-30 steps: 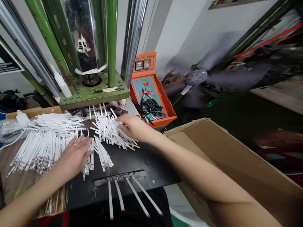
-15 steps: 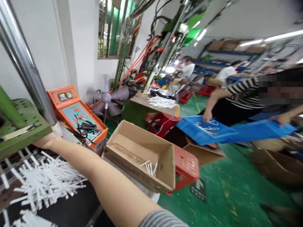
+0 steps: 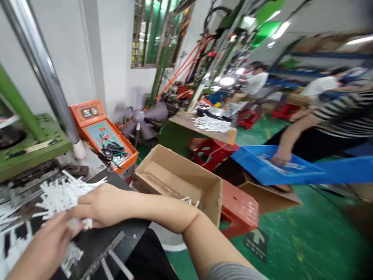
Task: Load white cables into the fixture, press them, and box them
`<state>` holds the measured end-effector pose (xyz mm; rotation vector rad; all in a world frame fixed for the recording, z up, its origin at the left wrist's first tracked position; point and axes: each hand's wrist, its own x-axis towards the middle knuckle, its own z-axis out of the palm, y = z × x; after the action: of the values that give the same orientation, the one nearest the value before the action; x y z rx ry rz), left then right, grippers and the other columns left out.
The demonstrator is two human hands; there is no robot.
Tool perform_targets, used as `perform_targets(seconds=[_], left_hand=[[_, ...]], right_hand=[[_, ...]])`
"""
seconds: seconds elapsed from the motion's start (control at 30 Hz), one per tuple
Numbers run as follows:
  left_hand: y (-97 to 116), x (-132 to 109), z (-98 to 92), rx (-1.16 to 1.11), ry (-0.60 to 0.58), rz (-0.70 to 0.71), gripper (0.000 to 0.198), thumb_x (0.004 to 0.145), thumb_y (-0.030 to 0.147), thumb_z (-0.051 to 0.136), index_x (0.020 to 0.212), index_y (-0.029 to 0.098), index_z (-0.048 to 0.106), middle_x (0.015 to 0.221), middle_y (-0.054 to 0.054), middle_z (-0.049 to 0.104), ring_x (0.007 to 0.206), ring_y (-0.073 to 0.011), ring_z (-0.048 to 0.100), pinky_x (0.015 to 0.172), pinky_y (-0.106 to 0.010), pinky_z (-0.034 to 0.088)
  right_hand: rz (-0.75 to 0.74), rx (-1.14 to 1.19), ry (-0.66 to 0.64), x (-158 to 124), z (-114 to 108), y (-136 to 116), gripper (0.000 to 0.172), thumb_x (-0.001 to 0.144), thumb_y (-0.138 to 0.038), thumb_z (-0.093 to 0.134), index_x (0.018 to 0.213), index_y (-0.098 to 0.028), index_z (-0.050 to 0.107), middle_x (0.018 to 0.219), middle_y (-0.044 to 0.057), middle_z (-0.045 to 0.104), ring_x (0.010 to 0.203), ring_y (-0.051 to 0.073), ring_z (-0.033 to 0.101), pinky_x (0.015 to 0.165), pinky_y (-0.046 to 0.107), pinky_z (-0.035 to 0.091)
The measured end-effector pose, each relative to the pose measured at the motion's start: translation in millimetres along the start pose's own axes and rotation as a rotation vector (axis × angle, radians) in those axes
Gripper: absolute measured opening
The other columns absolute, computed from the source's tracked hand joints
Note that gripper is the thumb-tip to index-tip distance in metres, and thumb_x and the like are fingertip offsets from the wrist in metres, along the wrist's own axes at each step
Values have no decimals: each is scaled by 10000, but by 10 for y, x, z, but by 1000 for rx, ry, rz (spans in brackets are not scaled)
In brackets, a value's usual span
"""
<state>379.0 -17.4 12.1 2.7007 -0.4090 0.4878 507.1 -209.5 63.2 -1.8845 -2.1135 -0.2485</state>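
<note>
A heap of thin white sticks [image 3: 62,192] lies on the dark work plate [image 3: 116,237] at the lower left. My right hand [image 3: 100,204] rests on the heap with its fingers curled round a bundle of the sticks. My left hand [image 3: 48,243] comes in from the lower left, blurred by motion, and meets the same bundle from the near side. Its fingers are smeared, so their grip cannot be made out. Two loose sticks [image 3: 116,264] jut from the plate's front edge.
An open cardboard box [image 3: 204,186] with a few sticks inside stands right of the plate, by a red stool [image 3: 240,208]. An orange control box [image 3: 100,130] and green press [image 3: 37,146] stand behind. A person in a striped top holds a blue tray [image 3: 276,171].
The view swung right from the press to the workshop floor. My right hand drew back from beside the press onto the stick heap. My left hand has come back into view at the heap.
</note>
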Motion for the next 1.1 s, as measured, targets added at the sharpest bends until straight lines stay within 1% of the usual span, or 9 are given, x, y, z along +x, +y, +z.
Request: perform_targets(seconds=[0.1,0.2,0.37,0.43,0.57,0.63,0.83,0.97,1.1], left_hand=[[330,-42,127,8,-135,-56,282,924,196,389,1001,232,658,894,-39,685,842,-211,671,740,-315,568],[635,-17,63,113,-251,-120,283,925,168,404,1089,196,633,890,-66,660,840,-234,650,754,-359,546],[747,-129,-17,44,-269,-245,288,957,168,384,1176,150,569,956,-86,644,908,-216,633,789,-322,524],[716,-235,45,46,-271,-248,281,962,169,376,1166,150,568,956,-87,642,888,-207,630,768,-306,521],[681,-361,172,143,-329,-275,240,946,168,446,1143,167,582,984,-81,649,912,-231,635,790,-344,524],[691,-365,175,150,-342,-312,233,937,179,492,1155,153,571,1025,-85,654,947,-244,639,809,-362,526],[760,-238,218,153,-424,-303,152,967,230,466,1021,140,575,948,-76,646,897,-255,637,755,-367,515],[754,-261,209,62,-404,-269,173,958,140,435,1088,156,548,1065,-86,609,964,-234,612,773,-324,486],[757,-578,-180,-58,-478,-362,206,893,96,482,1041,194,587,1067,-61,591,941,-204,597,752,-286,455]], right_hand=[[-22,-60,122,-263,252,-146,198,988,-252,434,877,-176,579,715,12,601,602,150,563,534,268,386],[11,14,487,-452,401,-196,312,1008,-275,351,789,-188,556,606,2,545,511,142,511,501,274,376],[270,155,1086,-476,41,-76,425,1039,-304,224,848,-235,597,685,42,571,608,185,576,575,319,448],[448,240,958,-269,-108,55,460,1044,-361,217,878,-217,622,701,50,577,622,189,577,594,323,457],[546,299,150,234,-30,215,354,973,-466,503,908,-145,638,740,55,634,642,185,593,593,282,448],[587,222,-43,279,141,141,322,902,-433,644,947,-115,632,863,107,664,726,218,621,641,301,460],[306,331,47,-453,495,-364,168,905,-322,640,851,-163,640,792,73,669,799,236,625,749,343,490],[672,264,357,-1110,436,-204,284,980,-345,455,865,-189,662,826,80,689,766,230,644,713,343,515],[749,142,225,-1586,495,-57,376,952,-470,460,893,-184,698,906,123,714,801,293,677,701,429,558]])
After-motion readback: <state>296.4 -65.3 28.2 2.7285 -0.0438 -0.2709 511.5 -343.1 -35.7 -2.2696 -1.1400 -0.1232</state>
